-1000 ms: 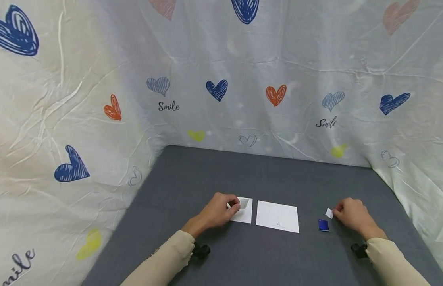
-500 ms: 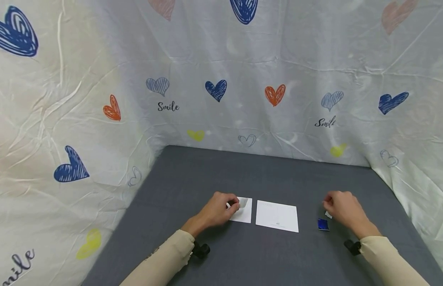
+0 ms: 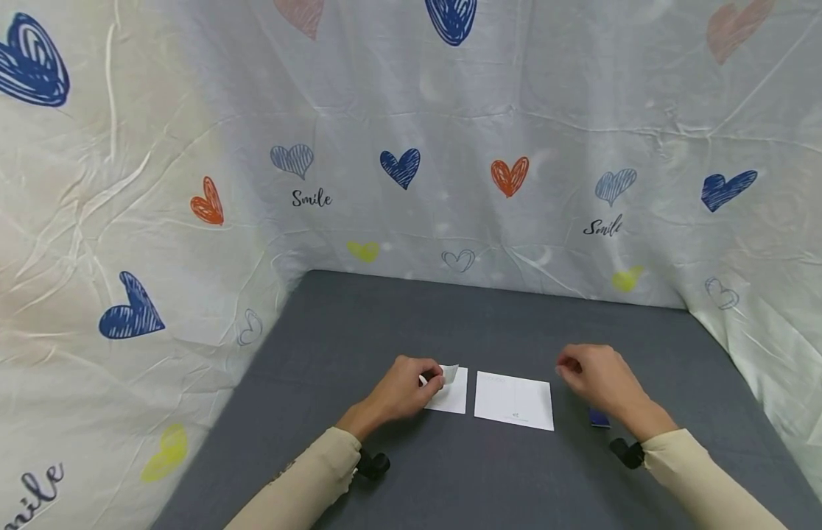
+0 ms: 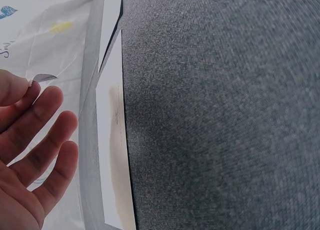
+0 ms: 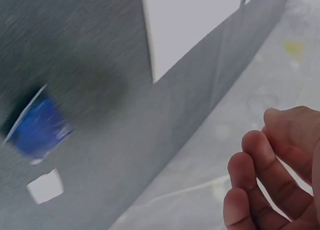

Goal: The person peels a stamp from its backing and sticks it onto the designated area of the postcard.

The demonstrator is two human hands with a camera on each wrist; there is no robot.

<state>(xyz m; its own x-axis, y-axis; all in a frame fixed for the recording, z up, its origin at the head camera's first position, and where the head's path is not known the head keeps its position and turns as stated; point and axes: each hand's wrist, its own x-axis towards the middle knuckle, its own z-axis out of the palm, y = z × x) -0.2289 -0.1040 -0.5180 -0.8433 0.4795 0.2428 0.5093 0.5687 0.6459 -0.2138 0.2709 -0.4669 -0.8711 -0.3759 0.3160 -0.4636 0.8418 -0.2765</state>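
Observation:
My left hand point(image 3: 404, 386) pinches a small thin greyish film point(image 3: 451, 374) between thumb and forefinger, above the left white card point(image 3: 456, 397). In the left wrist view the film point(image 4: 45, 77) shows edge-on at the fingertips, while the other fingers are loosely bent. My right hand point(image 3: 599, 379) is raised off the table, right of a second white card point(image 3: 513, 401). Its fingers are loosely curled, with nothing visible between them. Below it a blue packet point(image 3: 599, 418) lies partly hidden by the wrist. The right wrist view shows a small white scrap point(image 5: 46, 186) beside the packet.
A dark grey cloth point(image 3: 411, 324) covers the table. White sheeting point(image 3: 451, 213) printed with hearts hangs behind the table and along its sides. Dark wrist cameras point(image 3: 373, 465) sit at both sleeve cuffs.
My right hand has let go of the white scrap beside the blue packet, then moved up and left toward the second card. The left hand stays nearly still; its film tilts slightly upward.

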